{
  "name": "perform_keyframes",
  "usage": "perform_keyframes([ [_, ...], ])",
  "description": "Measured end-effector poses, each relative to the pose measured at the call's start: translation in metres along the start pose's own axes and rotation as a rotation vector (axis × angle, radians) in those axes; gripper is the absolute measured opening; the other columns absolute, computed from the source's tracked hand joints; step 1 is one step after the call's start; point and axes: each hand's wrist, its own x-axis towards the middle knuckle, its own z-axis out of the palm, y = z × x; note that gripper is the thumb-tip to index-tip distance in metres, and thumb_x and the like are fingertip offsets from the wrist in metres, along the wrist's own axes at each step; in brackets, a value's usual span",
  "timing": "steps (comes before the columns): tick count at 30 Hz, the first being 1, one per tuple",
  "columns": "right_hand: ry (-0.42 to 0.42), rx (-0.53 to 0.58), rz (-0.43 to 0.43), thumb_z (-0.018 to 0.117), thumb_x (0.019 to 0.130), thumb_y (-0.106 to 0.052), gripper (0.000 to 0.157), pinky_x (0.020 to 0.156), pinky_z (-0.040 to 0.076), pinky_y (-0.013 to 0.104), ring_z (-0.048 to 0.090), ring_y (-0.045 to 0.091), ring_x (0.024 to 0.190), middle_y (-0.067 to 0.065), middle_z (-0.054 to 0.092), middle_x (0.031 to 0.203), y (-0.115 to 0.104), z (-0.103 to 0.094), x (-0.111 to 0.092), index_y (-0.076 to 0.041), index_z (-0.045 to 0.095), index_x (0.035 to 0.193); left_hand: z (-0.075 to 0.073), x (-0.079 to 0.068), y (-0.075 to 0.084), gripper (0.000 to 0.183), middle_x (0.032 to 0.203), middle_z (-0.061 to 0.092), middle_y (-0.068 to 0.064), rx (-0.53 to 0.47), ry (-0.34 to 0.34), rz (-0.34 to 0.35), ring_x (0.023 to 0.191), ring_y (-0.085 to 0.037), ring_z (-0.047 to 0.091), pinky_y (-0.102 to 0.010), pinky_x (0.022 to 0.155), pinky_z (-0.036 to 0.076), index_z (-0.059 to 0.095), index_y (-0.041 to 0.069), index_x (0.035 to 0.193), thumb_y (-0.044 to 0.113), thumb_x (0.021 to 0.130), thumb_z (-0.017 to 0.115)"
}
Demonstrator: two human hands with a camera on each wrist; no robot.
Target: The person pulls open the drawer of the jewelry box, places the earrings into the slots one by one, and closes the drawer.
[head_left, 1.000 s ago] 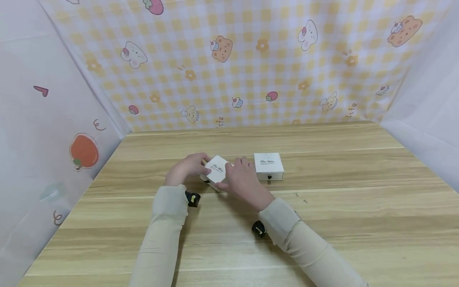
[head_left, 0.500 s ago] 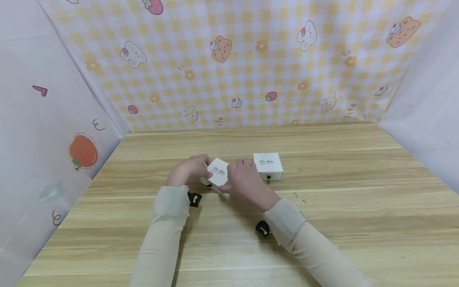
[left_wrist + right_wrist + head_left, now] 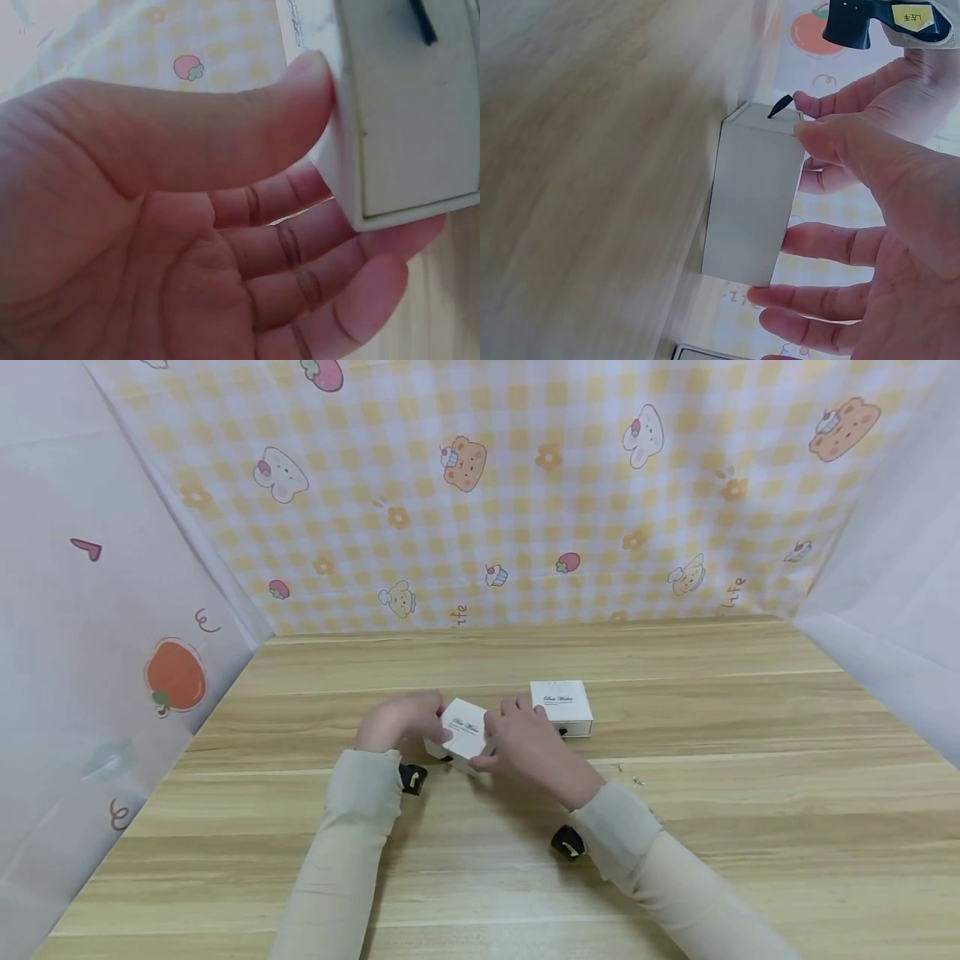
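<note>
Both hands hold a small white drawer-style gift box (image 3: 463, 727) with dark script on its lid. A black ribbon pull (image 3: 780, 106) sticks out of its drawer front. From the left, my left hand (image 3: 403, 720) grips a corner, with its thumb (image 3: 300, 112) against the lid side and its fingers reaching round the box. On the other side, my right hand (image 3: 531, 745) has its thumb near the drawer end and its fingertips along the box's edge. In the right wrist view, the lower edge of the box lies close to the wooden tabletop.
A second white gift box (image 3: 561, 697) with the same script and a black pull lies just beyond the right hand. Tiny shiny bits (image 3: 637, 781) are scattered on the wooden table (image 3: 750, 727) to the right. A yellow checked curtain (image 3: 510, 510) closes off the back.
Both hands have shifted the held box slightly to the right and toward the person. The second box has stayed in place.
</note>
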Motion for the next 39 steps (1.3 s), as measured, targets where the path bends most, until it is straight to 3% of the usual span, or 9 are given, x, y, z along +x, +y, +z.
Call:
perform_keyframes([
  [7, -0.026, -0.009, -0.004, 0.070, 0.075, -0.052, 0.042, 0.076, 0.039, 0.037, 0.046, 0.024, 0.096, 0.006, 0.055, 0.095, 0.004, -0.003, -0.005, -0.014, 0.059, 0.090, 0.003, -0.001, 0.006, 0.016, 0.096, 0.061, -0.005, 0.019, -0.071, 0.022, 0.081, -0.018, 0.052, -0.030, 0.073, 0.043, 0.061, 0.007, 0.103, 0.010, 0.087, 0.060],
  [17, -0.023, -0.002, -0.032, 0.071, 0.073, -0.053, 0.043, 0.075, 0.037, 0.036, 0.045, 0.021, 0.090, 0.003, 0.054, 0.094, 0.012, -0.006, -0.016, -0.015, 0.062, 0.092, 0.011, -0.004, 0.018, 0.021, 0.088, 0.060, -0.007, 0.063, -0.079, 0.013, 0.070, -0.017, 0.052, -0.025, 0.061, 0.043, 0.057, 0.004, 0.103, 0.010, 0.084, 0.064],
  [22, -0.015, -0.003, -0.040, 0.072, 0.072, -0.053, 0.043, 0.073, 0.037, 0.035, 0.045, 0.021, 0.088, 0.002, 0.056, 0.096, 0.017, -0.005, -0.022, -0.016, 0.062, 0.092, 0.016, -0.007, 0.024, 0.039, 0.093, 0.056, -0.011, 0.067, -0.076, -0.015, 0.072, -0.020, 0.051, -0.026, 0.060, 0.043, 0.044, 0.003, 0.117, 0.014, 0.085, 0.065],
  [28, 0.004, 0.001, -0.060, 0.073, 0.071, -0.050, 0.040, 0.070, 0.035, 0.033, 0.044, 0.020, 0.083, 0.001, 0.056, 0.095, 0.023, -0.005, -0.029, -0.016, 0.062, 0.090, 0.023, -0.012, 0.032, 0.063, 0.103, 0.051, -0.013, -0.033, -0.098, -0.021, 0.080, -0.022, 0.051, -0.027, 0.064, 0.045, 0.027, 0.009, 0.138, 0.008, 0.086, 0.063],
  [33, 0.017, 0.016, -0.092, 0.074, 0.071, -0.048, 0.039, 0.070, 0.034, 0.032, 0.044, 0.020, 0.083, 0.001, 0.059, 0.098, 0.029, -0.005, -0.036, -0.015, 0.063, 0.089, 0.029, -0.014, 0.037, 0.051, 0.097, 0.054, -0.012, -0.012, -0.092, -0.002, 0.074, -0.021, 0.052, -0.030, 0.064, 0.045, 0.034, 0.008, 0.127, 0.008, 0.085, 0.064],
  [39, 0.001, 0.051, -0.138, 0.073, 0.073, -0.045, 0.035, 0.070, 0.032, 0.033, 0.044, 0.021, 0.086, 0.001, 0.059, 0.100, 0.038, -0.007, -0.043, -0.016, 0.059, 0.086, 0.033, -0.016, 0.040, 0.048, 0.086, 0.056, -0.009, 0.100, -0.070, 0.030, 0.067, -0.019, 0.051, -0.028, 0.058, 0.042, 0.037, 0.008, 0.118, 0.018, 0.083, 0.068],
])
